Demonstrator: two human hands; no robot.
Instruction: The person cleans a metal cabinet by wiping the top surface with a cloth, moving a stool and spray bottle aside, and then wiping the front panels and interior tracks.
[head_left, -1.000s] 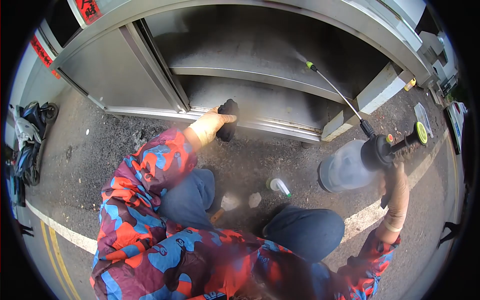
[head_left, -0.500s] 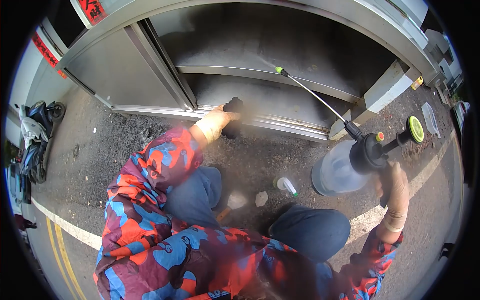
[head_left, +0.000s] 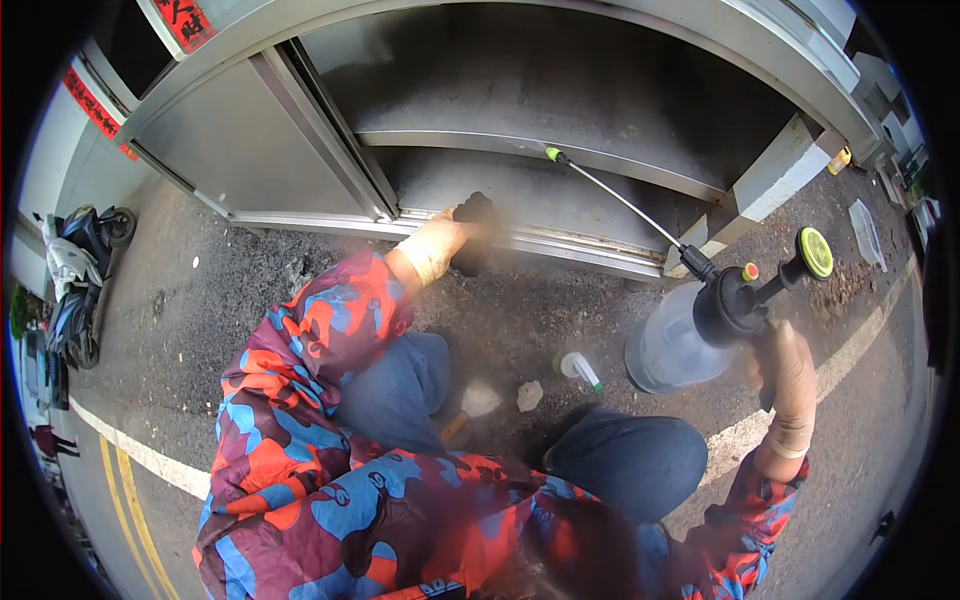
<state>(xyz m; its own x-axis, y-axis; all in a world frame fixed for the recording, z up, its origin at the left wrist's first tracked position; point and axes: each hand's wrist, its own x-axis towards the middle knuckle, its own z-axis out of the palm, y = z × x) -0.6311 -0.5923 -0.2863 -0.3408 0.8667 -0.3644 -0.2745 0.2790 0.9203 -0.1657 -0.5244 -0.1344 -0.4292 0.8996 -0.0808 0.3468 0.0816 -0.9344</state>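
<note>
My right hand (head_left: 790, 390) is wrapped round the handle of a pump sprayer (head_left: 672, 340), a clear bottle with a black top and a green-capped plunger. Its thin metal wand points up and left, the green nozzle (head_left: 553, 154) close to the front edge of the middle shelf (head_left: 540, 147). My left hand (head_left: 436, 245) is closed on a dark, bunched thing (head_left: 474, 233) at the cabinet's lower door track (head_left: 590, 248); blur hides what kind it is. The metal cabinet stands open on the right, and a sliding door panel (head_left: 250, 145) covers its left side.
On the asphalt between my knees lie a scraper (head_left: 478, 402), a pale lump (head_left: 529, 396) and a white-and-green spray head (head_left: 577, 368). A clear plastic tray (head_left: 866, 235) and a yellow container (head_left: 838, 161) lie at the right. A scooter (head_left: 85, 285) stands far left.
A faint spray showed at the nozzle earlier; none shows now. The nozzle has dropped slightly down and left, and the plunger end has shifted a little left. My left hand stays at the track.
</note>
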